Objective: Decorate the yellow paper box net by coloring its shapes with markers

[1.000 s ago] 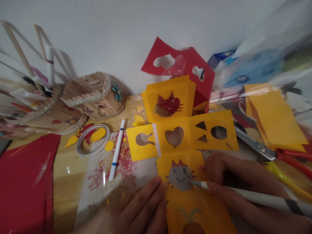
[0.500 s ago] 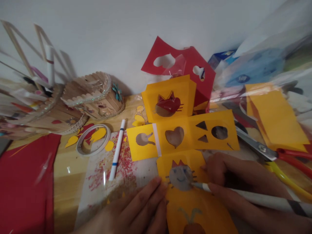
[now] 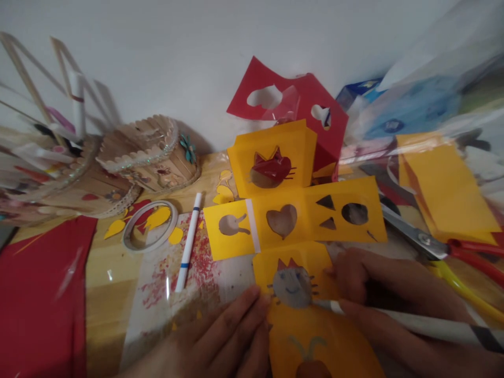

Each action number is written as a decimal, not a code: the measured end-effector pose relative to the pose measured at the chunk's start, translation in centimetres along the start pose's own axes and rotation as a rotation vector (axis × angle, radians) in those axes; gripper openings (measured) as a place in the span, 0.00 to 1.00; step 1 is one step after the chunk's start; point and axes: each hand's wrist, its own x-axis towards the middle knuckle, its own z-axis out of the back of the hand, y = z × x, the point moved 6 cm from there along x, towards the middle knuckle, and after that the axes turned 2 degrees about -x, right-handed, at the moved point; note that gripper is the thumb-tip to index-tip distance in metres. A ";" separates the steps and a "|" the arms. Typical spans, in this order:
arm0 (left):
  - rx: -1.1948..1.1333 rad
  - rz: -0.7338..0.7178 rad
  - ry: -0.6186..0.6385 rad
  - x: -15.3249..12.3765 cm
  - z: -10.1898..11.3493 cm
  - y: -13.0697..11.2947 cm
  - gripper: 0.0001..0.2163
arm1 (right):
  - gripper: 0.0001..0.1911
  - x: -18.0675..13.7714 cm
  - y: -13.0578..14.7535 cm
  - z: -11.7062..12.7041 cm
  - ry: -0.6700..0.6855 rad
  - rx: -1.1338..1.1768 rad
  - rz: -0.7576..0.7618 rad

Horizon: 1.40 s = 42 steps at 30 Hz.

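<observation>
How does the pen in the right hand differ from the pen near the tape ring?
The held pen is gripped by the right hand, tip on the yellow paper; the lying pen is untouched. The held pen has a dark band, the lying pen blue ones. Both are white and slim.

Right hand (image 3: 378,283) pens (image 3: 413,321) on yellow cutout sheet (image 3: 299,226).
</observation>
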 end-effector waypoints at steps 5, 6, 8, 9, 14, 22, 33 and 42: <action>0.014 0.001 -0.011 -0.1 0.0 0.0 0.15 | 0.12 0.1 0.1 0.0 0.026 -0.042 0.041; 0.014 0.003 -0.006 -0.1 -0.1 0.0 0.15 | 0.13 0.0 0.1 0.0 0.024 -0.029 0.044; 0.014 -0.001 -0.004 -0.1 -0.1 0.1 0.15 | 0.13 -0.1 0.1 0.1 0.001 -0.015 0.033; 0.014 -0.005 -0.003 -0.1 -0.1 0.1 0.15 | 0.12 -0.1 0.0 0.2 -0.012 -0.017 0.023; 0.015 0.002 0.009 0.0 -0.1 0.0 0.15 | 0.11 -0.2 0.0 0.2 -0.033 -0.009 -0.010; 0.031 -0.005 -0.007 -0.1 0.0 0.0 0.16 | 0.12 -0.1 -0.1 0.3 -0.061 0.004 0.008; 0.031 0.001 -0.014 -0.2 -0.1 -0.1 0.14 | 0.11 -0.1 -0.4 1.1 -0.107 -0.081 -0.028; 0.024 -0.003 -0.016 0.0 -0.2 0.0 0.13 | 0.12 -0.1 -0.5 1.0 -0.149 -0.038 -0.093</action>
